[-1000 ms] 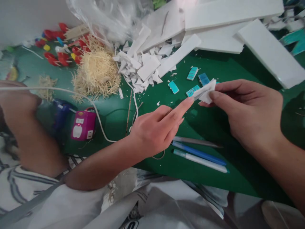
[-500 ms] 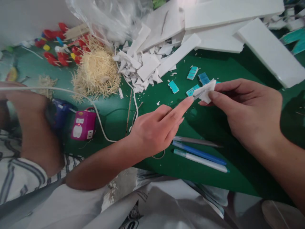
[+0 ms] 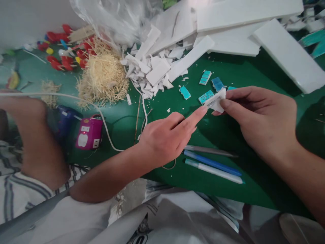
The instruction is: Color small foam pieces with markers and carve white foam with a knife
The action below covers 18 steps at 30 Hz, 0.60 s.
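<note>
My right hand [image 3: 261,125] is closed in a pinch on a small white foam piece [image 3: 216,101], held just above the green table [image 3: 228,71]. My left hand [image 3: 167,139] reaches in from the lower left. Its index finger is stretched out and its tip touches the near end of the foam piece, while the other fingers curl loosely and hold nothing. Several small teal tiles [image 3: 205,77] lie on the table right behind the piece.
Three pens [image 3: 213,164] lie below my hands. A heap of white foam scraps [image 3: 152,73] and long foam boards [image 3: 286,56] sit at the back. A straw pile [image 3: 103,76], a pink device [image 3: 88,133] with a white cable, and another person's arm [image 3: 35,142] are at left.
My right hand has tilted the foam piece and dropped it slightly toward my left fingertip. The other person's arm at left has shifted.
</note>
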Available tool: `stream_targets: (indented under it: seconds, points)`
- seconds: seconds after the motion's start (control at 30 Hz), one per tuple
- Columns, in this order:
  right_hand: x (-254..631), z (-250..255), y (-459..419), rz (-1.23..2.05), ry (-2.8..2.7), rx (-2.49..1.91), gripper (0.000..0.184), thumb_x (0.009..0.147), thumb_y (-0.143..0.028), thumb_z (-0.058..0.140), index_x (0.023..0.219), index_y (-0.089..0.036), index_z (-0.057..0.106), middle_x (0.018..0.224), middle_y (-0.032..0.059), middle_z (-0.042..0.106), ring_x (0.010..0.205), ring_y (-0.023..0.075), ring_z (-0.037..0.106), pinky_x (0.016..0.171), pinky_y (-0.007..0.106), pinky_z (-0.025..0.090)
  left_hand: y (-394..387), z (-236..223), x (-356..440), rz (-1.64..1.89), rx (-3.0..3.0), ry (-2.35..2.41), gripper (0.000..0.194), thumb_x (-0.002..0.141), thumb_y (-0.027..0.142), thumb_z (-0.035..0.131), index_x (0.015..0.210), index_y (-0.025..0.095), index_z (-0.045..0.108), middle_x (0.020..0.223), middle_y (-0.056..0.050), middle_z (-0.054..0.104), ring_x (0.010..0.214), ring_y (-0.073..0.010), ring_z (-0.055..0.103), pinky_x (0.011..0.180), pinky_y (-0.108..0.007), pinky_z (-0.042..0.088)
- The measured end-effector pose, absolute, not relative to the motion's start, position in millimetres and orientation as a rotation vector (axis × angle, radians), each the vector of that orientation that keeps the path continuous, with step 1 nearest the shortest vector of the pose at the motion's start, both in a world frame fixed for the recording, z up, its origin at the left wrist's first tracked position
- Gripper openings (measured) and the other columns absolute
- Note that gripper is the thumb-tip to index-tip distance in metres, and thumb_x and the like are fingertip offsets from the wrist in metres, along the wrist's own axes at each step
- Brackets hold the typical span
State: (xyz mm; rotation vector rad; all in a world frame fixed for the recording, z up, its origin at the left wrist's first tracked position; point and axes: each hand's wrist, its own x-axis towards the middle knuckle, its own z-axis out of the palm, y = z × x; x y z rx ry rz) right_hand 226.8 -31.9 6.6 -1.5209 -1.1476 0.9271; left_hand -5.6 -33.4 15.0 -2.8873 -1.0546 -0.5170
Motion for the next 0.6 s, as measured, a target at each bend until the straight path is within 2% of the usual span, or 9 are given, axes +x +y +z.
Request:
stream_targets:
  seconds: [0.2, 0.4, 0.6]
  points:
    - [230.3, 3.5, -33.1, 0.945, -1.205, -1.495, 0.017, 0.089, -0.015, 0.077, 0.085, -0.031, 0.083, 0.080, -0.0065, 0.082, 0.070, 0.0164, 0.080, 0.069, 0.032, 0.070, -32.8, 21.1, -7.0, -0.314, -2.768, -0.999, 0.048, 0.111, 0.021, 0.052, 0.156, 0.035, 0.064, 0.091, 0.003, 0.074, 0.065, -0.0077, 0.064, 0.061, -0.020, 0.049]
    - [227.0, 8.6, -28.8, 0.986, -1.106, -1.481, 0.015, 0.081, -0.013, 0.078, 0.076, -0.028, 0.082, 0.070, -0.0063, 0.079, 0.061, 0.0137, 0.075, 0.061, 0.027, 0.066, -31.7, 20.2, -9.1, -0.348, -2.763, -0.984, 0.050, 0.110, 0.018, 0.054, 0.156, 0.035, 0.064, 0.092, 0.002, 0.074, 0.068, -0.0096, 0.065, 0.065, -0.023, 0.052]
    - [226.3, 8.4, -29.8, 0.932, -1.100, -1.527, 0.013, 0.081, -0.014, 0.077, 0.077, -0.025, 0.081, 0.071, -0.0041, 0.079, 0.063, 0.0140, 0.076, 0.066, 0.030, 0.066, -34.2, 18.0, -9.5, -0.462, -2.821, -0.995, 0.050, 0.109, 0.016, 0.056, 0.157, 0.028, 0.061, 0.098, 0.001, 0.074, 0.073, -0.0086, 0.068, 0.069, -0.022, 0.056]
